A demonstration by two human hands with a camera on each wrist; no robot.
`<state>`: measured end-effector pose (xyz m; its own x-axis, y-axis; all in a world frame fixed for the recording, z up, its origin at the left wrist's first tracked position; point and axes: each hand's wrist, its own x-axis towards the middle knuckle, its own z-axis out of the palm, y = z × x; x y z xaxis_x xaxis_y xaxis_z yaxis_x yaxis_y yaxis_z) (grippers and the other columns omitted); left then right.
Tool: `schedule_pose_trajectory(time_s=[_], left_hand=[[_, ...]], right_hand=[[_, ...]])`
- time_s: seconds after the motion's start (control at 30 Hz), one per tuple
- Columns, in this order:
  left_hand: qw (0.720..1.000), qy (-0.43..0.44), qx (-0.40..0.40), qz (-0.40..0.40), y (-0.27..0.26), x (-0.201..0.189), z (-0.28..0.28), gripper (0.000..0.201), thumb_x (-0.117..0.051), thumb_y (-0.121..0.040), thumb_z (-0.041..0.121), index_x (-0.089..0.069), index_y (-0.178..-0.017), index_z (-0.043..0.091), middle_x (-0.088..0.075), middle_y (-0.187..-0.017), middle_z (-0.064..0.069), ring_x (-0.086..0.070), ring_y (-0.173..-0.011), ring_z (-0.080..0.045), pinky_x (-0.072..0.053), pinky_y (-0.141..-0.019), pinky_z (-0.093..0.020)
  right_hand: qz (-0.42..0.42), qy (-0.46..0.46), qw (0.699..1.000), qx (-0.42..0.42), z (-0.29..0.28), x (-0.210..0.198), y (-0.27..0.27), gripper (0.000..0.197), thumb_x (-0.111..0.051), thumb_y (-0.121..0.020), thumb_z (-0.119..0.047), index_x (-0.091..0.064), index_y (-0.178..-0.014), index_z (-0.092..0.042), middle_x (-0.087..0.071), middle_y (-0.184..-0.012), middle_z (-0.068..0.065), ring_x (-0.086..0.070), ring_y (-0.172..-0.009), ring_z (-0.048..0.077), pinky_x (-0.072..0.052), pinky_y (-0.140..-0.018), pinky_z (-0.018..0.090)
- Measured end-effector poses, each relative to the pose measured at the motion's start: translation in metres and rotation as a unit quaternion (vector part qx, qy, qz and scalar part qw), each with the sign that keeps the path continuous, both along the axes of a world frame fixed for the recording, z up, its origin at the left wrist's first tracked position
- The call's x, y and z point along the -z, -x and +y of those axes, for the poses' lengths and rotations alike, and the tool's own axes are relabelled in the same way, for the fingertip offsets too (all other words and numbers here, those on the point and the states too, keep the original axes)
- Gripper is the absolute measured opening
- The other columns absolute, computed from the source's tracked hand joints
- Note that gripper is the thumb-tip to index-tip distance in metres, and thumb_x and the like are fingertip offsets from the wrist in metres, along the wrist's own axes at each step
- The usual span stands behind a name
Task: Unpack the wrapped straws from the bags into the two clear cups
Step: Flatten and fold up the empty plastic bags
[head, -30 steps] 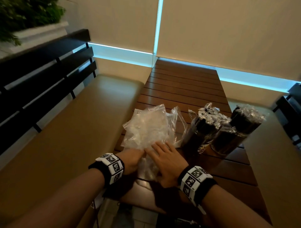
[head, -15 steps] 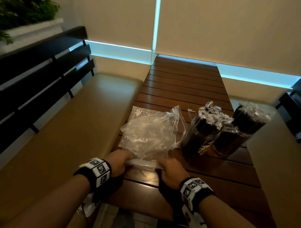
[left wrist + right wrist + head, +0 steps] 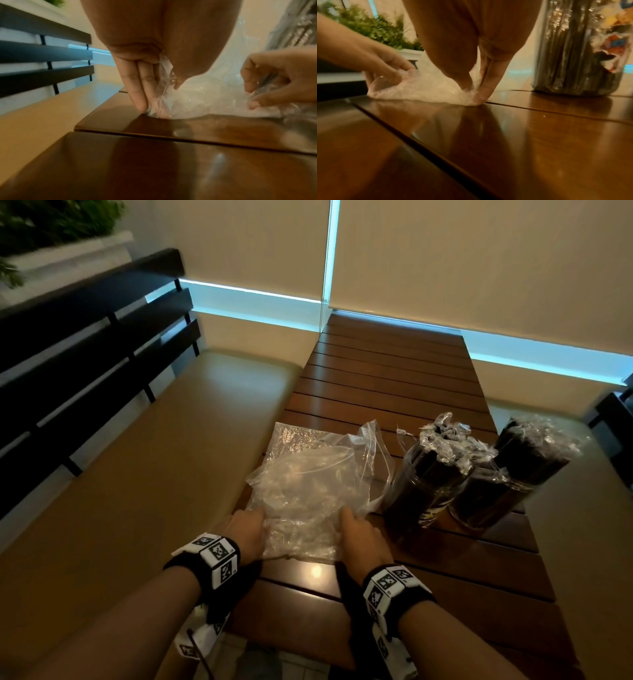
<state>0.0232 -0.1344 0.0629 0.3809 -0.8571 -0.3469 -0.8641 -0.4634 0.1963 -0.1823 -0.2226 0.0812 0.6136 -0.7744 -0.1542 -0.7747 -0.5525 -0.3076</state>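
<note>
Crumpled clear plastic bags (image 3: 308, 491) lie in a pile on the slatted wooden table (image 3: 394, 378). My left hand (image 3: 248, 525) pinches the pile's near left corner between thumb and fingers (image 3: 142, 94). My right hand (image 3: 356, 529) pinches the near right corner, fingertips (image 3: 485, 92) down on the wood. To the right stand two clear cups (image 3: 421, 491) (image 3: 496, 494), both packed with dark wrapped straws (image 3: 570, 54) whose crinkled wrapper ends stick out at the top. The bags (image 3: 205, 97) look flat, and I see no straws inside them.
A tan cushioned bench (image 3: 144, 467) with a dark slatted backrest (image 3: 85, 347) runs along the table's left side. Another tan seat (image 3: 589, 508) lies to the right. A planter with greenery (image 3: 51, 224) sits behind the backrest. Bare table stretches beyond the bags.
A second ago both hands lay on top of the bag pile. They then drew back to its near edge, and now each pinches a near corner of the flattened pile.
</note>
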Motion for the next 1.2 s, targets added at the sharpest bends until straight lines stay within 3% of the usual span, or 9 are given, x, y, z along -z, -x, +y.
schedule_pose_trajectory(time_s=[0.2, 0.37, 0.5, 0.67, 0.77, 0.87, 0.97, 1.07, 1.2], left_hand=[[0.994, 0.029, 0.010, -0.100, 0.009, -0.002, -0.007, 0.031, -0.056, -0.089, 0.026, -0.041, -0.114, 0.016, -0.057, -0.116, -0.007, -0.063, -0.094, -0.029, -0.048, -0.071, -0.037], [0.909, 0.168, 0.262, -0.276, 0.012, -0.005, -0.009, 0.008, -0.062, -0.072, 0.011, -0.059, -0.078, 0.016, -0.056, -0.080, -0.006, -0.054, -0.068, -0.025, -0.046, -0.060, -0.036], [0.882, 0.157, 0.372, -0.242, 0.011, 0.001, 0.000, 0.028, -0.035, -0.079, 0.021, -0.062, -0.085, 0.018, -0.058, -0.085, -0.003, -0.056, -0.069, -0.023, -0.050, -0.065, -0.037], [0.914, 0.114, 0.367, -0.128, 0.011, 0.003, 0.019, 0.036, -0.051, -0.080, 0.056, -0.061, -0.091, 0.023, -0.057, -0.089, 0.004, -0.057, -0.071, -0.013, -0.048, -0.063, -0.025], [0.919, 0.146, 0.339, -0.137, 0.010, 0.007, 0.020, 0.033, -0.076, -0.065, 0.037, -0.062, -0.090, 0.020, -0.060, -0.085, 0.002, -0.059, -0.067, -0.014, -0.046, -0.054, -0.023], [0.931, 0.124, 0.307, -0.151, 0.010, 0.009, 0.017, 0.036, -0.077, -0.060, 0.026, -0.062, -0.093, 0.022, -0.062, -0.088, 0.001, -0.062, -0.078, -0.020, -0.050, -0.071, -0.034], [0.953, 0.104, 0.265, -0.105, 0.012, 0.000, 0.012, 0.031, -0.064, -0.075, 0.023, -0.059, -0.106, 0.021, -0.060, -0.102, 0.001, -0.057, -0.097, -0.023, -0.043, -0.088, -0.037], [0.973, 0.093, 0.210, 0.003, 0.005, -0.006, 0.012, 0.030, -0.054, -0.085, 0.022, -0.049, -0.114, 0.022, -0.052, -0.108, 0.002, -0.056, -0.094, -0.022, -0.046, -0.080, -0.036], [0.976, 0.080, 0.199, 0.031, -0.009, -0.003, 0.020, 0.030, -0.055, -0.088, 0.038, -0.046, -0.115, 0.026, -0.054, -0.108, 0.008, -0.059, -0.088, -0.018, -0.049, -0.078, -0.035]], right_hand=[[0.076, 0.179, 0.963, -0.186, 0.006, 0.015, -0.002, 0.026, -0.046, -0.081, -0.017, -0.061, -0.102, -0.016, -0.059, -0.100, 0.006, -0.055, -0.085, 0.024, -0.047, -0.073, 0.036], [0.112, 0.117, 0.964, -0.210, 0.008, 0.018, 0.009, 0.046, -0.041, -0.082, -0.057, -0.057, -0.100, -0.017, -0.058, -0.101, 0.004, -0.054, -0.089, 0.025, -0.040, -0.084, 0.042], [0.013, 0.040, 0.986, -0.158, 0.001, 0.019, 0.006, 0.022, -0.051, -0.087, -0.029, -0.058, -0.104, -0.016, -0.055, -0.111, 0.004, -0.053, -0.098, 0.026, -0.035, -0.076, 0.027], [0.004, -0.010, 0.996, -0.089, -0.012, 0.028, 0.011, 0.012, -0.062, -0.091, -0.022, -0.064, -0.102, -0.020, -0.050, -0.120, -0.001, -0.059, -0.099, 0.022, -0.047, -0.077, 0.026], [0.057, 0.091, 0.984, -0.140, -0.003, 0.025, 0.011, 0.038, -0.051, -0.088, -0.052, -0.066, -0.105, -0.020, -0.050, -0.123, 0.002, -0.054, -0.105, 0.025, -0.046, -0.084, 0.037], [0.096, 0.172, 0.954, -0.225, 0.007, 0.019, 0.006, 0.068, -0.047, -0.073, -0.074, -0.070, -0.102, -0.017, -0.057, -0.121, 0.003, -0.048, -0.113, 0.027, -0.037, -0.093, 0.045], [0.103, 0.172, 0.948, -0.246, 0.008, 0.020, -0.003, 0.038, -0.052, -0.085, -0.049, -0.066, -0.099, -0.017, -0.064, -0.112, 0.005, -0.053, -0.111, 0.026, -0.036, -0.097, 0.042], [0.051, 0.083, 0.969, -0.227, 0.007, 0.016, -0.005, 0.013, -0.049, -0.093, -0.030, -0.050, -0.098, -0.018, -0.067, -0.101, 0.005, -0.061, -0.096, 0.027, -0.040, -0.085, 0.034], [0.050, 0.019, 0.985, -0.164, -0.006, 0.007, 0.001, 0.018, -0.047, -0.093, -0.019, -0.042, -0.110, -0.016, -0.066, -0.097, 0.010, -0.063, -0.085, 0.036, -0.042, -0.067, 0.036]])
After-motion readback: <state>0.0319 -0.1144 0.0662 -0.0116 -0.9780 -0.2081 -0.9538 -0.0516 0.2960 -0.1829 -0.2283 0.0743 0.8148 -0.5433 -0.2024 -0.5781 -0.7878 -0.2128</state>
